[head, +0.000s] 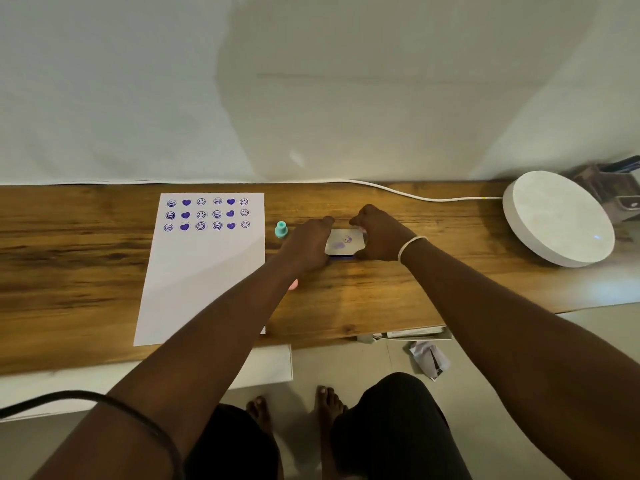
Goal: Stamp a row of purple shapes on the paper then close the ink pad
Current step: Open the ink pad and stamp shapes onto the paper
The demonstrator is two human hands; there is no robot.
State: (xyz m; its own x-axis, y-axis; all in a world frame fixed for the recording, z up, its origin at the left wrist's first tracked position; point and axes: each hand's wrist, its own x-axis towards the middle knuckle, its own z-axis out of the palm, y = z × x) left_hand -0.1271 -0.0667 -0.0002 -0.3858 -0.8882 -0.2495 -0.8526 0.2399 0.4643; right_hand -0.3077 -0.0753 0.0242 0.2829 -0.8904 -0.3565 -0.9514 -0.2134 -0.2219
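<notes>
A white sheet of paper (204, 268) lies on the wooden desk (381, 299), with three rows of purple smileys and hearts near its top. Right of it sits the ink pad (344, 244), its pale lid stained purple and a purple edge showing at the front. My left hand (308, 244) grips the pad's left side and my right hand (379, 237) grips its right side. A teal stamp (281, 230) stands upright between the paper and my left hand. Something pink (293, 285) peeks out from under my left wrist.
A round white lamp-like disc (557, 220) rests at the desk's right end, its white cable (415, 196) running along the back edge. A dark box (613, 188) stands behind it. A black cord (104, 400) crosses my left forearm. Crumpled paper (429, 362) lies on the floor.
</notes>
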